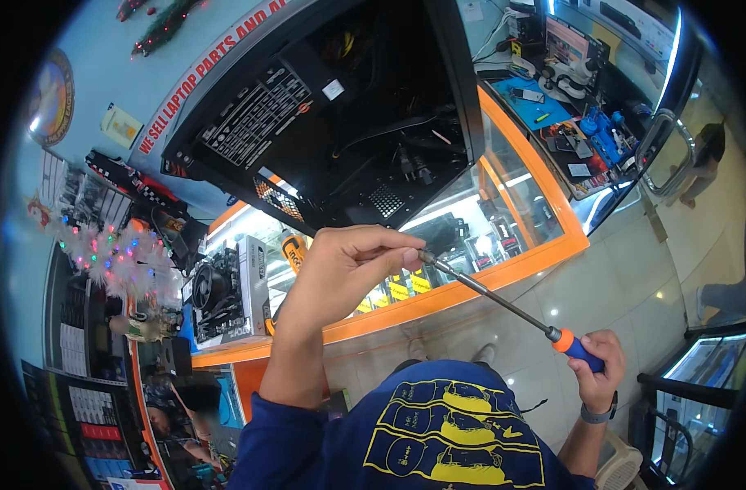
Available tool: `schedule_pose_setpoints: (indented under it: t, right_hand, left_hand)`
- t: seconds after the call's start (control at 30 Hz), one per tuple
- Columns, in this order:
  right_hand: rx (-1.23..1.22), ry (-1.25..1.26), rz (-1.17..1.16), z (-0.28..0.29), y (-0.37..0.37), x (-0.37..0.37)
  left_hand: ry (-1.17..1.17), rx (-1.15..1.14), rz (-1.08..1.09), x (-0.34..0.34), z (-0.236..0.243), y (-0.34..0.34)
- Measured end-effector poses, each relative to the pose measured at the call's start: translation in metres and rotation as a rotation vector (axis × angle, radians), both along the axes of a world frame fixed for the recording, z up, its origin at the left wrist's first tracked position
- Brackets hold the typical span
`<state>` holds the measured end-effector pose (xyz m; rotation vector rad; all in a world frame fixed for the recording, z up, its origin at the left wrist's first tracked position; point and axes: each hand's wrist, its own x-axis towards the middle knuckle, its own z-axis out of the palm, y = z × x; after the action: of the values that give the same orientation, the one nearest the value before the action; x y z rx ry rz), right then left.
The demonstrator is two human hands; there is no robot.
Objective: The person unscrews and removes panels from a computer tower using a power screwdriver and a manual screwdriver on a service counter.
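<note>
My right hand (600,365) grips the blue and orange handle of a screwdriver (503,304) at the right, its long metal shaft slanting up to the left. At the shaft's far end my left hand (352,265) pinches thumb and finger together. A small metal piece (426,256) shows between those fingertips, against the tip; its exact kind is too small to tell. Just beyond my left hand stands an open black computer case (381,167), with a labelled power supply (254,118) and loose cables inside.
Under the case runs a glass display counter with an orange frame (552,247). To the left, a motherboard with a round fan cooler (213,286) rests against a box, near an orange and black tool (293,249). A workbench (565,122) with tools stands at far right.
</note>
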<state>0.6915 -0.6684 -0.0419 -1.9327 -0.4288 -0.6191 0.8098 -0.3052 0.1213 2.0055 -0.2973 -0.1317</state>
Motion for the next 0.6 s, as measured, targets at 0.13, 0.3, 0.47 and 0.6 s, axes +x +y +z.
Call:
schedule_pose_setpoints:
  t: [0.13, 0.3, 0.47, 0.6]
  right_hand:
    - [0.22, 0.118, 0.004, -0.024, -0.007, 0.005]
    - [0.481, 0.235, 0.023, -0.051, -0.019, 0.012]
    - [0.636, 0.318, 0.122, -0.045, -0.029, 0.021]
    - [0.647, 0.323, 0.164, -0.032, -0.031, 0.027]
  left_hand:
    - [-0.092, -0.284, -0.126, 0.001, -0.023, -0.033]
    - [0.12, -0.637, -0.198, 0.038, -0.044, -0.053]
    - [-0.309, 0.437, 0.633, 0.122, -0.118, -0.007]
    - [-0.078, 0.374, 0.596, 0.165, -0.116, -0.018]
